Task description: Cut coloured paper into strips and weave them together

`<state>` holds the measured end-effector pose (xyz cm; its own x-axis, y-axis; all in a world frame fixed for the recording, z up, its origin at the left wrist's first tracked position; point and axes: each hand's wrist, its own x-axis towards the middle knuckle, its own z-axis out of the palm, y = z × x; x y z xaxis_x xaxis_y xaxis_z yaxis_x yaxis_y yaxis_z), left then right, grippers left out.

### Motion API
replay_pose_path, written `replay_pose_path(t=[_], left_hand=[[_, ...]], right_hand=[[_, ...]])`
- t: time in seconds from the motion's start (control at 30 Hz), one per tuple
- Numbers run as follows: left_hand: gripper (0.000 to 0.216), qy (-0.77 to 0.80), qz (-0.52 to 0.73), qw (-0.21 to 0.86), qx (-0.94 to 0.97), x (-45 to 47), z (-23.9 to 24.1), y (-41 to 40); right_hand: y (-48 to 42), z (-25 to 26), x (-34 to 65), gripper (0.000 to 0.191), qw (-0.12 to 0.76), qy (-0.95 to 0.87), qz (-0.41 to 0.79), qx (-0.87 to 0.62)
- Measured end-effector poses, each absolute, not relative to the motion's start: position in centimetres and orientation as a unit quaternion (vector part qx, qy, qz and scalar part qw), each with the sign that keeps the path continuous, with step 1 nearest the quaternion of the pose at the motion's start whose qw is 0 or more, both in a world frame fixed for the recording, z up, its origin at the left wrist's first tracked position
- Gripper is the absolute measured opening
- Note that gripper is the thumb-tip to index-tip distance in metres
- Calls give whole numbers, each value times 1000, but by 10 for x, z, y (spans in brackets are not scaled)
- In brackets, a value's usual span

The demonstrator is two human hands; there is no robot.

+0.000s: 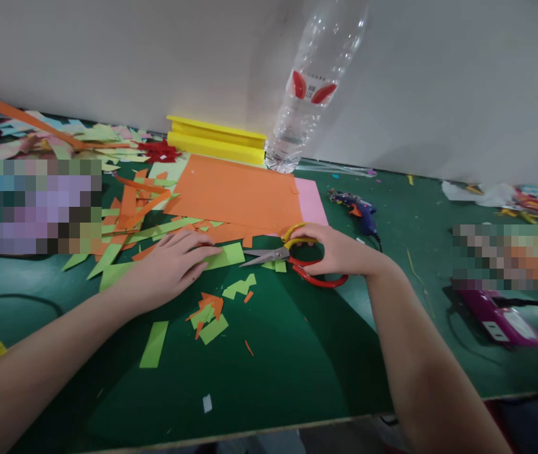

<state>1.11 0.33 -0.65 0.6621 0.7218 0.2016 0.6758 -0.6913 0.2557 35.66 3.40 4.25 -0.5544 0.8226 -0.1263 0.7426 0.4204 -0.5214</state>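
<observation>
Scissors (292, 258) with one red and one yellow loop lie low on the green desk (297, 353), their handles inside the right hand (337, 252), whose fingers are curled closed around the loops. The metal blades point away from that hand toward the left hand (169, 265) and look nearly closed. Their tips stop just short of a light green paper piece (228, 254).

The left hand lies flat, palm down, with its fingers stretched out and resting on that green piece. It grips nothing. Beyond the fingertips of both hands lies an orange sheet (238, 192), with a pink sheet (313, 202) showing from under its edge on the right hand's side. Small green and orange scraps (209, 315) are scattered on the desk between the two forearms, nearer the person than the hands. A lone green strip (154, 343) lies beside the left forearm.

Farther out than the orange sheet, a folded yellow paper (216, 142) and a clear plastic bottle (311, 88) stand against the wall. A blue glue gun (361, 211) lies just beyond the right hand. A purple power strip (496, 315) sits well out to the right of the right forearm.
</observation>
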Motion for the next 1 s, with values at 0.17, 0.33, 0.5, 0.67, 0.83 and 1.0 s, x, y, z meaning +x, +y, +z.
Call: replay_pose_path(t=[0.17,0.33,0.5,0.67,0.83,1.0], left_hand=[[41,401,125,86,903,10,-10,3],[46,404,114,81,904,11,-9,2],[46,420,120,65,897,13,-9,0],[45,435,127,68,889,13,-11,0],[48,425,128,71,893,12,-13,3],[48,421,133,83,893,10,-13,3]], right_hand=[[33,43,353,45,78,-856,260,-441],[34,43,348,43,90,-866,252,-423],[35,42,348,43,86,-870,247,-417],[36,43,355,42,73,-866,242,-432],[36,42,352,42,91,-872,233,-421],[35,40,344,44,98,-880,235,-401]])
